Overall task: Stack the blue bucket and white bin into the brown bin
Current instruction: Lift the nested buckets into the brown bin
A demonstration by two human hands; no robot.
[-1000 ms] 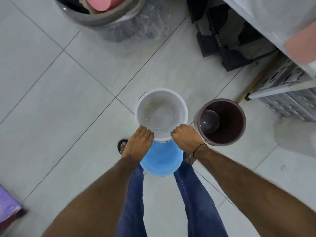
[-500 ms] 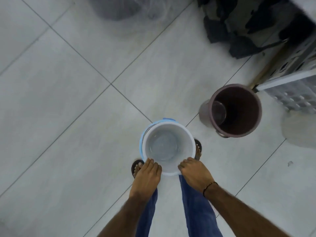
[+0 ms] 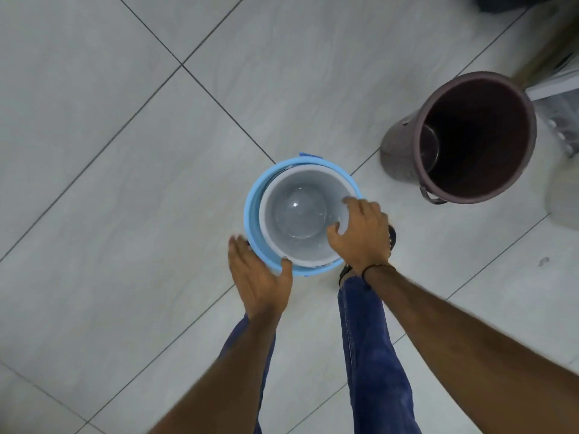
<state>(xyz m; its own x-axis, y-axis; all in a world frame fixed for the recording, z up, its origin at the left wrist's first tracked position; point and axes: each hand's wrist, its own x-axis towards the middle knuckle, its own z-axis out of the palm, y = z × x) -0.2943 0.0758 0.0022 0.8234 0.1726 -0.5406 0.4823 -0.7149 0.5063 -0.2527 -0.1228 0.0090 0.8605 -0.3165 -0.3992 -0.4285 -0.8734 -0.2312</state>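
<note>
The white bin (image 3: 297, 214) sits nested inside the blue bucket (image 3: 252, 214), which stands on the tiled floor in front of my feet. My right hand (image 3: 363, 233) grips the right side of the rims, thumb inside the white bin and fingers over the edge. My left hand (image 3: 258, 274) lies flat against the bucket's lower left outside, fingers spread and thumb touching the blue rim. The brown bin (image 3: 399, 148) stands upright and apart at the upper right, its mouth open and dark inside.
A white perforated crate (image 3: 560, 98) and a pale round object (image 3: 564, 198) crowd the right edge behind the brown bin. My jeans-clad legs and sandalled feet stand just below the bucket. Grey floor tiles stretch to the left and top.
The white bin went down from above into the blue bucket. Both hands left its near rim: the right shifted to the right side, the left dropped to the bucket's outer wall.
</note>
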